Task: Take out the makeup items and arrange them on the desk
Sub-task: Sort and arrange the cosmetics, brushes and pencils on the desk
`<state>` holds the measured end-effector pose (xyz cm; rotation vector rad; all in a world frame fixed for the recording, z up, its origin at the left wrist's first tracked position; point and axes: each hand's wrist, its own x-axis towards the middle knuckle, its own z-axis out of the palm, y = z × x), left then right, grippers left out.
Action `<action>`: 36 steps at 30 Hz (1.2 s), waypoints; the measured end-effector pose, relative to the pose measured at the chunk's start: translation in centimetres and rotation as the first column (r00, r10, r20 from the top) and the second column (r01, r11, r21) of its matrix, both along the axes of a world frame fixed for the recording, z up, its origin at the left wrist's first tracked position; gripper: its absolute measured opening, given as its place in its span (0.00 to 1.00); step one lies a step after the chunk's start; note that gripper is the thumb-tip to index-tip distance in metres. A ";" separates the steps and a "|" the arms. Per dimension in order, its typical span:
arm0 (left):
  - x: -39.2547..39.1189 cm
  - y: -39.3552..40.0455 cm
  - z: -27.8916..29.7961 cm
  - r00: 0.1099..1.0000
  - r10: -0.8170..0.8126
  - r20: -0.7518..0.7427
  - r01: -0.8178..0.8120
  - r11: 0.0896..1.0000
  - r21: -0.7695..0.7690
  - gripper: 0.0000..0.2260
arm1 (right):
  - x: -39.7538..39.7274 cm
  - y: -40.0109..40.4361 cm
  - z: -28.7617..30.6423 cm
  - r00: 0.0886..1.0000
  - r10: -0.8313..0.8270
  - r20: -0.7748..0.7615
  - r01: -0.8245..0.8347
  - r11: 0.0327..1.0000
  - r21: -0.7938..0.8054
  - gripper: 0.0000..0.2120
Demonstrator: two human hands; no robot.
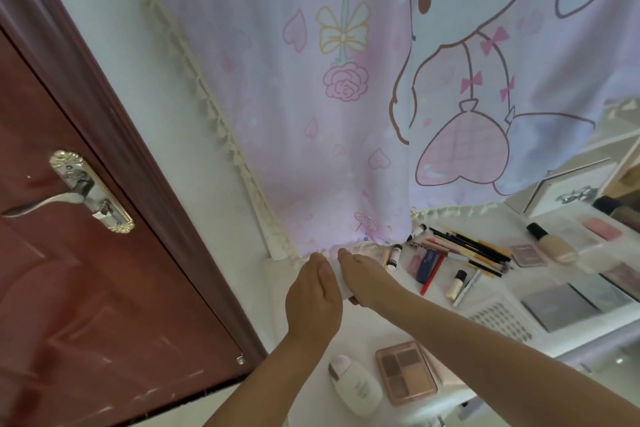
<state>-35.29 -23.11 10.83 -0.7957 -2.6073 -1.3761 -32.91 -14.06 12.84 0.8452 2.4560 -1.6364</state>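
Both hands meet at the far edge of the white counter (374,333), just below the hem of a pink cartoon-print curtain (329,114). The left hand (313,298) stands on edge with its fingers straight and pressed together, pointing away toward the curtain. The right hand (363,276) lies beside it, fingers also straight and together; a thin white thing shows between the two palms, but what it is — and whether either hand grips it — cannot be told.

The makeup items lie on the counter to the right. A bundle of pencils (474,248) has its long axis running from upper left to lower right. A red pencil (431,276) slants the other way, its tip toward the near edge. Small white tubes (394,256) stand or lie near the curtain hem; their labels are too small to read. A foundation bottle (550,241) lies with its black cap pointing up-left.

Nearer, an open eyeshadow palette (405,376) lies face up beside a white bottle (355,385) whose pink cap points away. A clear organiser (588,291) at the right is cut off by the frame — its contents are blurred.
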 end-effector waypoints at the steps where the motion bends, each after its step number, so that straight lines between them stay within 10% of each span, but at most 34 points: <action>1: 0.1 0.1 0.0 1.000 0.001 0.013 -0.001 1.000 -0.016 0.16 | -0.1 0.2 0.1 0.999 0.032 0.038 -0.033 0.999 0.028 0.16; 20: 0.7 0.4 1.5 0.881 -0.013 0.474 0.000 1.000 0.026 0.15 | 2.1 0.4 -0.7 0.990 0.108 -0.089 -0.084 0.966 0.244 0.19; 36: -1.2 -3.4 -5.1 0.470 0.120 0.874 -0.039 0.993 -0.116 0.16 | 2.4 -0.2 -5.9 0.884 0.466 0.032 -0.467 0.882 0.054 0.21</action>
